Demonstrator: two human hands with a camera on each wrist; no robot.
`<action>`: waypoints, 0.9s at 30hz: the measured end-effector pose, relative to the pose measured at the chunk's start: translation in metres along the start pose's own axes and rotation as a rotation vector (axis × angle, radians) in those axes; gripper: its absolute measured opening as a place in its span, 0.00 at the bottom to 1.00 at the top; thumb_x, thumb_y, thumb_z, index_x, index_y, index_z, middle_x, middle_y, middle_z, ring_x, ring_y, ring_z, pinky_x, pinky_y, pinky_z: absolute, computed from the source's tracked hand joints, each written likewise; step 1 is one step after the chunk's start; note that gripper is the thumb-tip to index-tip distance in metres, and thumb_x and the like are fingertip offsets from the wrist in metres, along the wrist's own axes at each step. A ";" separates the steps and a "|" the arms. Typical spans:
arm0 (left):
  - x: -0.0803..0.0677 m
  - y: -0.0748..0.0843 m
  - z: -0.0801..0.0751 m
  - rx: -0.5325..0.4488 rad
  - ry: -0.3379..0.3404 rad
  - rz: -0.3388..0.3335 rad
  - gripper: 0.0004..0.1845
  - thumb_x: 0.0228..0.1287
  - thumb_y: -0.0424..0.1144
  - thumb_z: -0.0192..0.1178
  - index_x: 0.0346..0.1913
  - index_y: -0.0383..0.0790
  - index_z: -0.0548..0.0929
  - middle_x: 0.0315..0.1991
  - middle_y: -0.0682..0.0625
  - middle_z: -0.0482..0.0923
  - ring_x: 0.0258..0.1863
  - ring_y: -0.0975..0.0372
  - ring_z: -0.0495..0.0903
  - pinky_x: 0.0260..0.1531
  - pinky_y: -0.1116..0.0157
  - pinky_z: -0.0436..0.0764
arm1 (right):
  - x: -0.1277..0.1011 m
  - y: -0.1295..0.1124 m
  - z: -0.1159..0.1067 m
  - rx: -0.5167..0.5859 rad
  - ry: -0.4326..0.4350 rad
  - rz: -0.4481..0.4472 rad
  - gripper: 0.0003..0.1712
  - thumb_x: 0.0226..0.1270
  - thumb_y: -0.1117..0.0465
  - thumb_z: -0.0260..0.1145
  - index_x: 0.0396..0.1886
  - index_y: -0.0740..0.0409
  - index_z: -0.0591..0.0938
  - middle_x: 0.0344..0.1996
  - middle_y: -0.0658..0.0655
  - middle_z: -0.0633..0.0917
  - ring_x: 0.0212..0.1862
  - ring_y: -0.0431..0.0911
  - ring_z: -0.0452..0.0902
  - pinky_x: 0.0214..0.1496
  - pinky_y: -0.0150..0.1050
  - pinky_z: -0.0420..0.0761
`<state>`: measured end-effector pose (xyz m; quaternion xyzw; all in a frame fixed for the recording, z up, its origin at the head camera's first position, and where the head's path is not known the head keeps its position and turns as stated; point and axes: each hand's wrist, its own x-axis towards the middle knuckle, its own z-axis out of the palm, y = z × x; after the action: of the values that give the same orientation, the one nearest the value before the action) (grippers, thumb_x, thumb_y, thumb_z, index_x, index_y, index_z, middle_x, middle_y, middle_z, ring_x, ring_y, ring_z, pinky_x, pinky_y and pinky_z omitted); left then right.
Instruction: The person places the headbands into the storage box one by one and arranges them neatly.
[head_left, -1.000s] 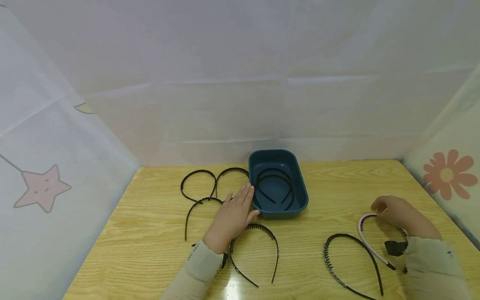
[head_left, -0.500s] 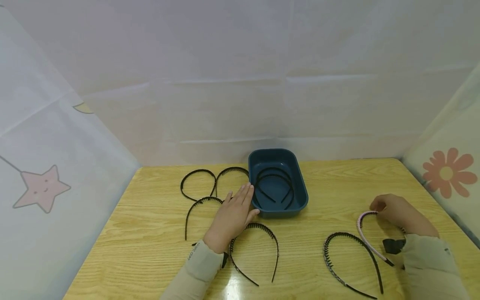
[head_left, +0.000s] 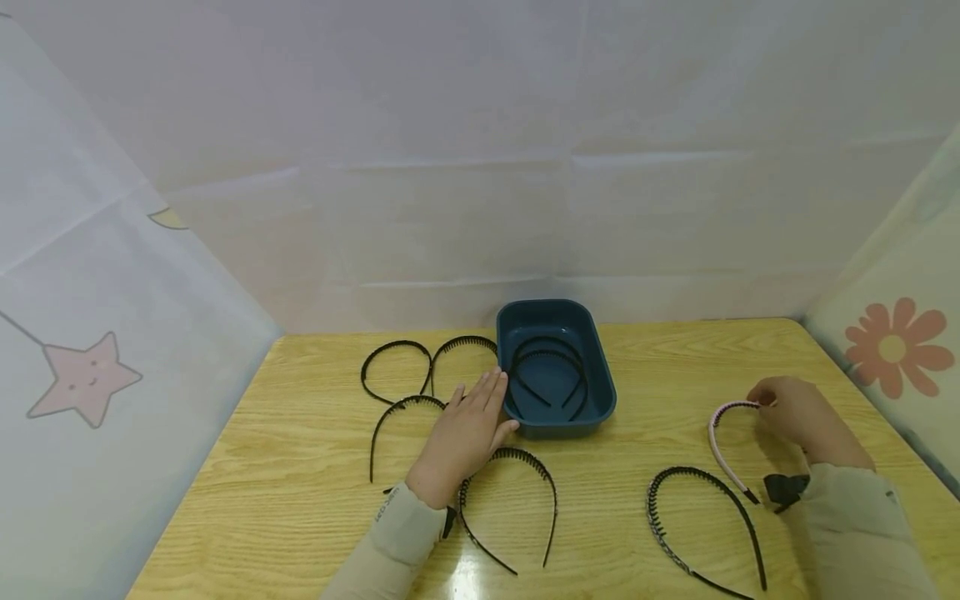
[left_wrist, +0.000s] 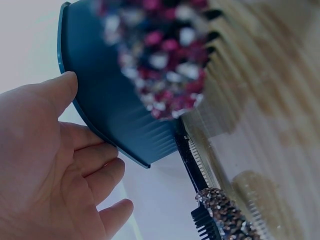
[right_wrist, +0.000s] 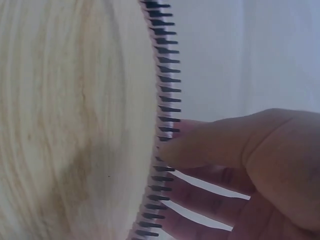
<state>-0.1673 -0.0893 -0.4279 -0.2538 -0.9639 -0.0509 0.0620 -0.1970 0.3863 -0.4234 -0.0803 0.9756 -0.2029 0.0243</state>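
Observation:
My right hand (head_left: 808,423) pinches a pink headband (head_left: 718,450) at the top of its arch, over the right side of the table. In the right wrist view the thumb presses against the black teeth of the pink headband (right_wrist: 159,115), with fingers behind it. My left hand (head_left: 465,437) rests with straight fingers against the near left side of a dark blue bin (head_left: 607,392). The left wrist view shows those fingertips at the rim of the bin (left_wrist: 95,75). Two black headbands (head_left: 551,354) lie inside the bin. A headband with glittery stones (head_left: 660,529) lies left of my right hand.
Several dark headbands lie left of the bin, among them a round one (head_left: 365,371) and a toothed one (head_left: 373,442). Another toothed headband (head_left: 553,487) lies in front, close to my left wrist. The wooden table (head_left: 285,467) meets hanging white cloth (head_left: 420,208) at the back.
My right hand has risen and moved slightly away from me, bringing the pink headband off its spot and away from the glittery one. The left hand and bin have stayed put.

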 end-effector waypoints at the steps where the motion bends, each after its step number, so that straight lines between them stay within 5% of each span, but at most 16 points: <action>1: 0.000 0.000 -0.001 -0.003 -0.001 0.000 0.38 0.79 0.57 0.47 0.79 0.35 0.57 0.80 0.43 0.54 0.78 0.52 0.57 0.74 0.45 0.61 | 0.001 0.000 -0.001 -0.002 0.007 0.002 0.09 0.63 0.75 0.61 0.41 0.76 0.83 0.35 0.72 0.83 0.39 0.68 0.80 0.38 0.62 0.80; 12: 0.002 0.000 -0.001 -0.009 -0.003 -0.006 0.38 0.79 0.57 0.47 0.80 0.35 0.57 0.80 0.42 0.54 0.78 0.52 0.57 0.74 0.45 0.60 | 0.003 -0.003 -0.010 0.024 0.093 0.058 0.15 0.70 0.71 0.60 0.51 0.80 0.78 0.43 0.80 0.80 0.42 0.71 0.78 0.35 0.61 0.81; 27: 0.000 -0.001 0.003 -0.021 -0.015 -0.011 0.38 0.79 0.57 0.48 0.80 0.36 0.56 0.80 0.43 0.53 0.78 0.53 0.55 0.75 0.45 0.60 | 0.005 -0.016 -0.006 0.140 0.239 0.129 0.19 0.74 0.64 0.63 0.54 0.78 0.79 0.45 0.78 0.83 0.43 0.70 0.81 0.33 0.56 0.84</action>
<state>-0.1679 -0.0895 -0.4305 -0.2494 -0.9652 -0.0595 0.0517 -0.1997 0.3737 -0.4113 0.0093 0.9581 -0.2766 -0.0735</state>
